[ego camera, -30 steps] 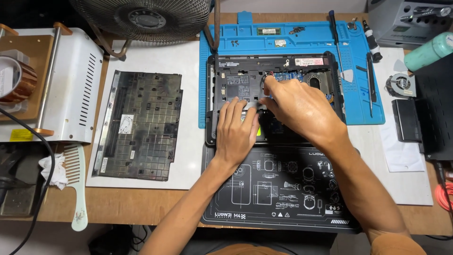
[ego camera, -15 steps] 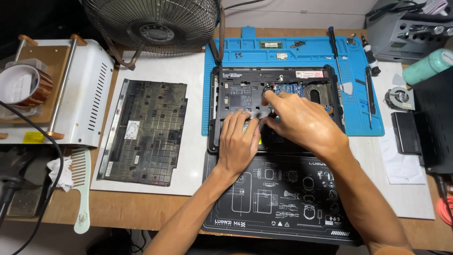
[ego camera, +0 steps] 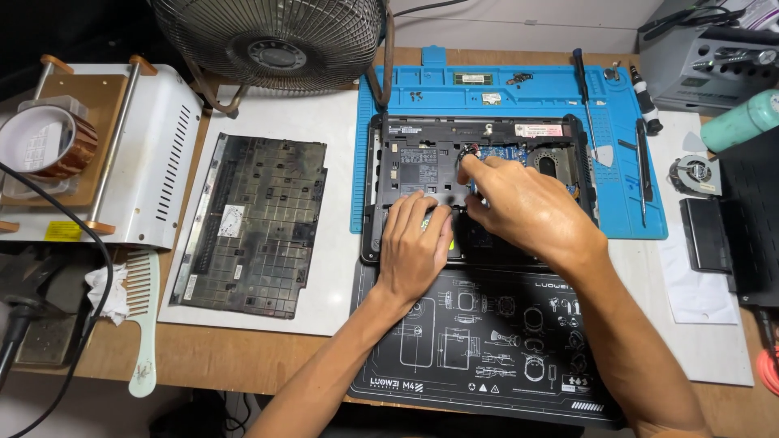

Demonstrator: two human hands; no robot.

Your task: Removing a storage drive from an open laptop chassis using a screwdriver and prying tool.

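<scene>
- Head view: an opened laptop base [ego camera: 406, 162], black with its cover off, lies on a blue mat [ego camera: 535, 97] toward the far side of the worktop [ego camera: 203, 357].
- The left hand [ego camera: 414, 247] rests flat on its near edge, fingers spread.
- The right hand [ego camera: 519, 203] reaches inside, fingertips [ego camera: 464, 160] pinched at the blue circuit board [ego camera: 503, 152]; what they grip is hidden.
- The removed keyboard [ego camera: 251, 223] lies to the left.

Blue silicone mat [ego camera: 519, 97], black laptop base [ego camera: 406, 162] – black mat [ego camera: 487, 341] with white line drawings, pale-green comb [ego camera: 144, 324]

Cluttered wooden workbench [ego camera: 243, 357], pale wall [ego camera: 519, 24]
</scene>
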